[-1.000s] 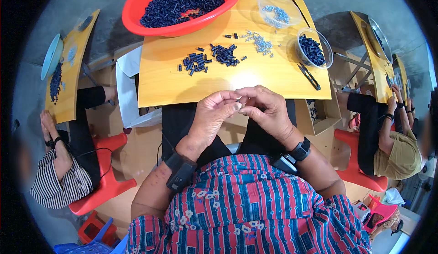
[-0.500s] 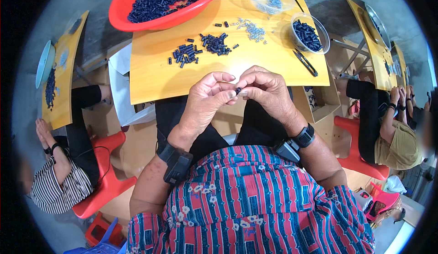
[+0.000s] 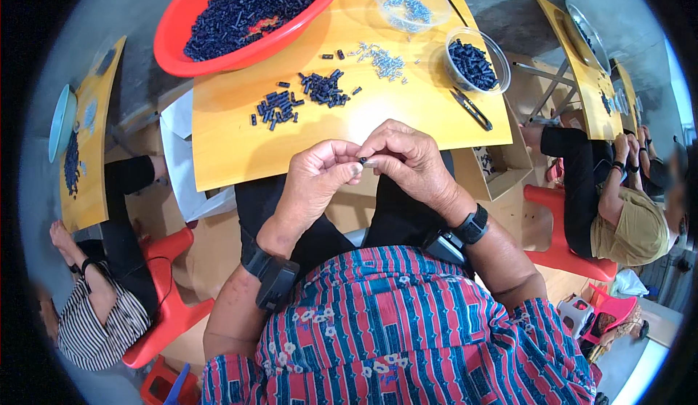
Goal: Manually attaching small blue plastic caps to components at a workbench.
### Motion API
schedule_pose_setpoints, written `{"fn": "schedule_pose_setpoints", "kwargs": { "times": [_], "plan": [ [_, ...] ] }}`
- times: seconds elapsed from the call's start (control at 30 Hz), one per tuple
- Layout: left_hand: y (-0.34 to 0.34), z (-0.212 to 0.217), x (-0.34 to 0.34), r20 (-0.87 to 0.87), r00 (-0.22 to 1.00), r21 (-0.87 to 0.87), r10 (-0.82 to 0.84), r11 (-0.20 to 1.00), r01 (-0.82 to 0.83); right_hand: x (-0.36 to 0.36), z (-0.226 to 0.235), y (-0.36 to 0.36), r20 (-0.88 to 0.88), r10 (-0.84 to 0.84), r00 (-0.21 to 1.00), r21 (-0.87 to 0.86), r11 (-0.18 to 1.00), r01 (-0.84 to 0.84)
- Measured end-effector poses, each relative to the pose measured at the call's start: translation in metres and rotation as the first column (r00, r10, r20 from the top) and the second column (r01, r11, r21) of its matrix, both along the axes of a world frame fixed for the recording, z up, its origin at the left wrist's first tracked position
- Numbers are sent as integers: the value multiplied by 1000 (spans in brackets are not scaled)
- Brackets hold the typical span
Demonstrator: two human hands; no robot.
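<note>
Just off the near edge of the yellow table [image 3: 240, 154], my two hands meet over my lap. My left hand [image 3: 318, 179] pinches a small black plastic part [image 3: 363, 161] between thumb and fingertips. The thumb and forefinger of my right hand [image 3: 407, 161] close at the same part from the other side; whether they hold a second tiny piece is hidden. On the table ahead lies a loose pile of black plastic parts [image 3: 325, 89]. Beyond it are scattered small clear-silvery pieces [image 3: 383, 63].
A big red basin [image 3: 243, 62] of black parts stands at the far left. Clear tubs hold silvery pieces [image 3: 407, 12] and black parts [image 3: 472, 63]. Black thread snips [image 3: 471, 109] lie near the right edge. An open carton [image 3: 502, 179] sits below. Seated people work at both sides.
The view has shifted, so the table and its contents sit slightly more to the left. My hands stay together at the small black part, fingers slightly repositioned.
</note>
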State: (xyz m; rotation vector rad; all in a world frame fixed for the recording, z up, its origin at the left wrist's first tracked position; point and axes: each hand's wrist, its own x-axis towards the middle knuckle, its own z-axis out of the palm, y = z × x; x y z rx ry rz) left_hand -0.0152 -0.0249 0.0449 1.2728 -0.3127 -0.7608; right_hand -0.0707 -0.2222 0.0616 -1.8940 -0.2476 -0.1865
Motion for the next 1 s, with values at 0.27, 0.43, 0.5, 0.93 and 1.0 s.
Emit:
{"fn": "schedule_pose_setpoints", "kwargs": {
  "times": [0.27,0.43,0.5,0.93,1.0],
  "plan": [
    [-10,7,9,171,985,145,-3,989,-22,8,2,-12,86,-100,991,-82,991,107],
    [-22,9,21,516,855,194,45,967,-168,28,-11,-52,128,-500,856,-354,783,511],
    [-23,4,23,564,825,224,38,954,-198,36,-14,-65,159,-512,844,-378,758,531],
    [-21,0,25,555,830,230,50,950,-211,51,-5,-72,137,-385,913,-563,727,392],
    [-21,0,25,560,827,224,55,951,-215,50,-3,-71,127,-383,915,-570,727,383]
  ]
}}
